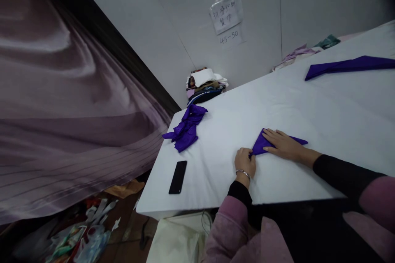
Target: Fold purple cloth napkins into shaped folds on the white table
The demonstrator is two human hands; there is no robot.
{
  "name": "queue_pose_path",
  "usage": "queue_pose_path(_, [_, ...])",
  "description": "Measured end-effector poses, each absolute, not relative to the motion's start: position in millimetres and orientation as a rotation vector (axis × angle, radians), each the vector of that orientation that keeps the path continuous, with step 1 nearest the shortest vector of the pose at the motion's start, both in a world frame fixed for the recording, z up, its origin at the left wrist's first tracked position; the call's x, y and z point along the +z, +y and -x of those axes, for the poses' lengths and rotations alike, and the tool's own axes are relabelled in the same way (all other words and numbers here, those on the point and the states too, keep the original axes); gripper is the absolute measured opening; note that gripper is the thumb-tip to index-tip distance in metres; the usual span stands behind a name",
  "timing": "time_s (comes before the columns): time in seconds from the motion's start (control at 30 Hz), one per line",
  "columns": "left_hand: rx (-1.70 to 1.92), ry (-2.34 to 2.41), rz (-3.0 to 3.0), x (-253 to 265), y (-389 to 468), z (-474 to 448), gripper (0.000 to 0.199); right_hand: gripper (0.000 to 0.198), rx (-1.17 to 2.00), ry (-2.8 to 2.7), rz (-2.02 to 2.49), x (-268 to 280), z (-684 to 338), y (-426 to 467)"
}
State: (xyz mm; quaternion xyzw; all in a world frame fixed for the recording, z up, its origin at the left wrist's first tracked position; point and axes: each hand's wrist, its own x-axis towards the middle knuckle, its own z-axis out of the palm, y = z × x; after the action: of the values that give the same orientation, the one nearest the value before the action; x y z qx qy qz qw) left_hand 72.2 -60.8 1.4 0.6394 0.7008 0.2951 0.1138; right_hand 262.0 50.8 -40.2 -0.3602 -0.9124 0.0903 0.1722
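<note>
A purple cloth napkin (260,143), folded into a pointed shape, lies on the white-covered table (228,131) in front of me. My left hand (246,162), with a bracelet at the wrist, has its fingers closed at the napkin's near left corner. Fingers outstretched, my right hand (282,144) rests flat on the napkin and covers its middle. The napkin's narrow tip shows beyond that hand on the right.
Crumpled purple cloth (187,128) and a black phone (178,177) lie toward the table's left end. A long folded purple cloth (348,65) is at the far right. Stacked clothes (206,86) stand by the wall, and a draped curtain (77,90) hangs left.
</note>
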Motion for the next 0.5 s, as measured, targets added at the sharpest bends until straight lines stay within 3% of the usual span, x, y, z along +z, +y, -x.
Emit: queue_pose_path(0.5, [0.664, 2.114, -1.971, 1.0, -67.4, -63.6, 0.022, 0.074, 0.276, -2.594, 1.013, -39.6, -263.4, 50.9])
